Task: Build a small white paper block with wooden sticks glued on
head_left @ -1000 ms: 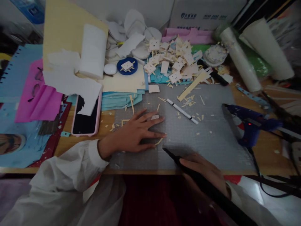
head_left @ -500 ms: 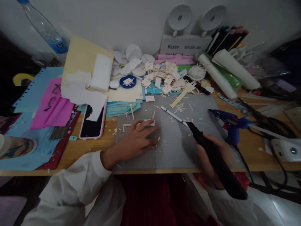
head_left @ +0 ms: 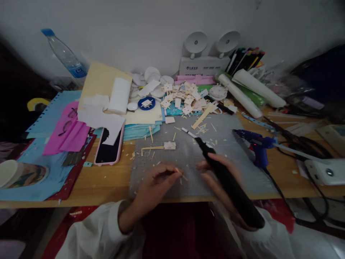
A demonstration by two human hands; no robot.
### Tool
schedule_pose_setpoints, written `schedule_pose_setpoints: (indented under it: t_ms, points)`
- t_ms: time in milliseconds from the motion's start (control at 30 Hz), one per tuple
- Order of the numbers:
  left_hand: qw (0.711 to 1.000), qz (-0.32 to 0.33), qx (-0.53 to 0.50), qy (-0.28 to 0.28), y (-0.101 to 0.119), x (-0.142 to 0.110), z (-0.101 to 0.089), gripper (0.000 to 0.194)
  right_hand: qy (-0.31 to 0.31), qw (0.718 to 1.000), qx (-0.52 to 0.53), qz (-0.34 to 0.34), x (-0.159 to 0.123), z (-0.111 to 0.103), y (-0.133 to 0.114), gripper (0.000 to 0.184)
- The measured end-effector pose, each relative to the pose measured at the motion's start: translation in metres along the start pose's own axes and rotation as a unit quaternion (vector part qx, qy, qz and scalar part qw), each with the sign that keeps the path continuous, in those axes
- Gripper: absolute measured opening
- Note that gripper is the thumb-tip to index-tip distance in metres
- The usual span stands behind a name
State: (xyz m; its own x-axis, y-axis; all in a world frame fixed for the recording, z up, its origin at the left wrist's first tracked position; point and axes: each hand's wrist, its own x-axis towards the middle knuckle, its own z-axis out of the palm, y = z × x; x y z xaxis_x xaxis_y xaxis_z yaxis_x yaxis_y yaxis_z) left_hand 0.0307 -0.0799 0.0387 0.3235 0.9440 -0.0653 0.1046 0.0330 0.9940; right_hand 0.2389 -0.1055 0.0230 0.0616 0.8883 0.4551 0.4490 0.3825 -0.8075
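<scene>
My left hand (head_left: 159, 181), near the front of the grey cutting mat (head_left: 215, 169), pinches a thin wooden strip (head_left: 184, 176) between thumb and fingertips. My right hand (head_left: 223, 172) grips a long black tool (head_left: 229, 180) with a narrow front end; its exact kind is unclear. That end overlaps a white pen-like stick (head_left: 188, 133) in view, and I cannot tell whether they touch. Behind my left hand, a small pale dotted card (head_left: 169, 145) lies at the end of a wooden strip (head_left: 153, 148). Wooden scraps are scattered about the mat.
A blue glue gun (head_left: 254, 142) with a red light stands at the right. Behind the mat is a heap of small dotted cards (head_left: 188, 97). To the left are a phone (head_left: 109, 153), a paper cup (head_left: 24, 174) and magenta paper (head_left: 64, 133). A twin-head lamp (head_left: 205, 64) stands at the back.
My left hand has drawn back from the dotted card toward the mat's front edge and now pinches a strip. My right hand has moved left with the black tool. The view has tilted up.
</scene>
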Motion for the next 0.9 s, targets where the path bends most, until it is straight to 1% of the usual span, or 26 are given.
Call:
schedule_pose_setpoints:
  t_ms: [67, 133, 233, 333, 433, 533, 633, 700, 767, 833, 900]
  points:
    - [0.999, -0.01, -0.031, 0.014, 0.0, -0.003, 0.006, 0.015, -0.033, 0.998, 0.046, -0.011, -0.003, 0.012, -0.008, 0.044]
    - [0.998, -0.013, -0.047, 0.032, -0.002, -0.004, 0.011, 0.013, -0.033, 0.997, 0.07, 0.002, -0.006, 0.023, -0.012, 0.043]
    - [0.998, -0.015, -0.04, 0.039, -0.006, -0.005, 0.013, 0.011, -0.004, 0.996, 0.086, 0.025, -0.009, 0.032, -0.015, 0.039]
    - [0.999, -0.019, -0.003, 0.029, -0.009, -0.003, 0.01, 0.013, 0.035, 0.996, 0.064, 0.042, -0.009, 0.032, -0.013, 0.039]
    - [0.998, -0.023, 0.049, 0.035, -0.008, 0.002, -0.003, 0.014, 0.071, 0.996, 0.016, 0.057, -0.007, 0.023, -0.003, 0.04]
    - [0.994, -0.006, 0.091, 0.055, -0.006, 0.015, -0.024, 0.016, 0.118, 0.991, -0.02, 0.065, -0.006, 0.014, 0.012, 0.042]
    - [0.99, 0.021, 0.134, 0.038, -0.005, 0.033, -0.046, 0.02, 0.155, 0.983, -0.047, 0.083, -0.008, 0.01, 0.024, 0.043]
    - [0.983, 0.03, 0.179, 0.021, -0.007, 0.046, -0.057, 0.022, 0.162, 0.98, -0.051, 0.107, -0.01, 0.01, 0.028, 0.043]
    - [0.972, 0.044, 0.23, 0.01, -0.009, 0.059, -0.063, 0.023, 0.164, 0.978, -0.048, 0.117, -0.012, 0.01, 0.029, 0.044]
    - [0.959, 0.056, 0.277, -0.006, -0.011, 0.072, -0.066, 0.022, 0.158, 0.98, -0.055, 0.112, -0.013, 0.01, 0.03, 0.044]
    - [0.944, 0.058, 0.321, -0.045, -0.011, 0.084, -0.067, 0.02, 0.147, 0.982, -0.063, 0.104, -0.013, 0.01, 0.031, 0.045]
